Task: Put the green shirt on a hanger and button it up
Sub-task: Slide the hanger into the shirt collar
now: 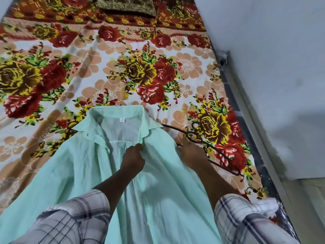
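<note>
The pale green shirt (91,164) lies open on the bed, collar pointing away from me. My left hand (133,157) pinches the edge of the right front panel just below the collar. My right hand (189,152) sits at the shirt's right shoulder edge, by the lower part of a dark metal hanger (209,145); the fabric partly hides the hand and its grip is unclear. The hanger lies on the sheet right of the shirt, hook near a yellow flower, one arm running under the collar.
A floral bedsheet (123,67) covers the bed. A dark patterned pillow (126,6) lies at the far end. A pale wall (281,67) runs close along the bed's right side, with the bed's edge (233,95) beneath it.
</note>
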